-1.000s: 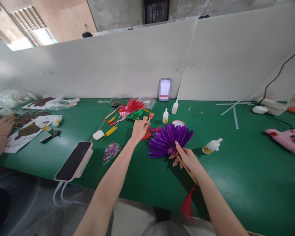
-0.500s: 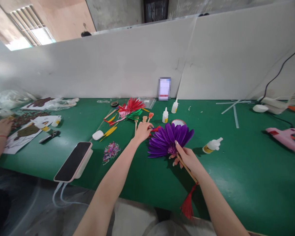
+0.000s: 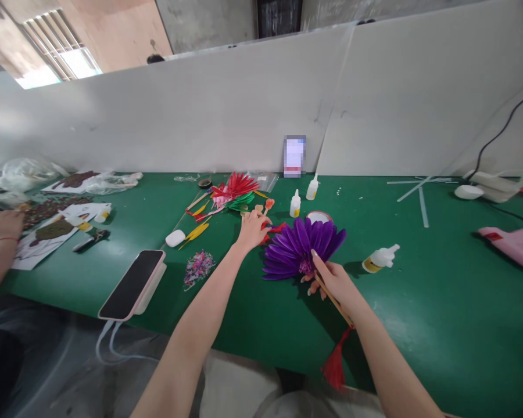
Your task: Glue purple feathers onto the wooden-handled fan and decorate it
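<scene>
**Right hand [image 3: 335, 281] closed on a purple, fan-shaped spread of soft petals [image 3: 303, 247]; left hand [image 3: 251, 229] loosely curled by small red pieces [image 3: 279, 228]**

On the long green counter [image 3: 427, 325], the purple spread is held close above the surface. Its pale wooden stick [image 3: 333, 297] is gripped from beneath by the right fingers, and the thumb is laid over the petal base. The left fingers are bent and partly open; whether anything is pinched cannot be told, since the tips are partly covered.

For the work in hand, the purple spread is best steadied by its stick and base, with light thumb pressure so that the petals are not creased. The left fingertips should be kept low and narrow, so that a single piece can be parted from the rest without the petals being brushed.

The purple spread is set ahead of the right palm and to the right of the left hand, and the two hands are well apart. The red tassel [image 3: 335, 366] is hung from the stick's lower end, beside the right wrist. A white glue bottle with a yellow label [image 3: 380, 259] is found to the right of the petals. The red pieces are placed between the left fingers and the petals' left side.
</scene>
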A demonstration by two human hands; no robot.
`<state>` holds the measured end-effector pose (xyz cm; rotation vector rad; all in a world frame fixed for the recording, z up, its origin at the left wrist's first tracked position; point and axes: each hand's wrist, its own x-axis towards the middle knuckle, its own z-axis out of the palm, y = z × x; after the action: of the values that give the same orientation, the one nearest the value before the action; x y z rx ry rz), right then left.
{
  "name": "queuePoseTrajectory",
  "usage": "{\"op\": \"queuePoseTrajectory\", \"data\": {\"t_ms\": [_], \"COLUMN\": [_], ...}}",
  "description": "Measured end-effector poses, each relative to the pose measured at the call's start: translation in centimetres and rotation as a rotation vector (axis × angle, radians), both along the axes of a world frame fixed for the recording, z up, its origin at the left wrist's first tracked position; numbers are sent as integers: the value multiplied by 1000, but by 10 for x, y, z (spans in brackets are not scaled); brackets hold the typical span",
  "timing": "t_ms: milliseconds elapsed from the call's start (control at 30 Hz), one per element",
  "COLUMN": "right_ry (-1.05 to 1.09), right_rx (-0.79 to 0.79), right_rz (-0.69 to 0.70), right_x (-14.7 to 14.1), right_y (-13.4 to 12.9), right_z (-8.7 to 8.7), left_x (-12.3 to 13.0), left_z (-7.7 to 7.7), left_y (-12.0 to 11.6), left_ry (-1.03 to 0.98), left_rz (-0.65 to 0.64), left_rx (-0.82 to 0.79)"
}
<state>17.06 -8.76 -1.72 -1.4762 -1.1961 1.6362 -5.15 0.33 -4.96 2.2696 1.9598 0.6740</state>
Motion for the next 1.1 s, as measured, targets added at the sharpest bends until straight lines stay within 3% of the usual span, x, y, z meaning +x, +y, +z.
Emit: {"op": "queuePoseTrajectory", "data": {"t_ms": [267, 600, 900, 1000, 1100], "right_ry": [-7, -32, -73, -184, -423], "right_rx": [-1, 27, 80, 144, 315], "right_rz": [-9, 4, 35, 69, 78], "right_x": [-1, 1, 5, 7, 10], "right_y": [0, 1, 2, 2, 1], "right_z": [0, -4, -16, -19, -17], "left_x": [6, 1, -5, -8, -10], "left_z": [-6, -2, 19, 30, 40], "left_y": [7, 2, -7, -10, -14], "left_ry": [-19, -90, -160, -211, -274], "left_rz": [80, 136, 197, 226, 232], "left_rx": [-83, 12, 189, 248, 293]}}
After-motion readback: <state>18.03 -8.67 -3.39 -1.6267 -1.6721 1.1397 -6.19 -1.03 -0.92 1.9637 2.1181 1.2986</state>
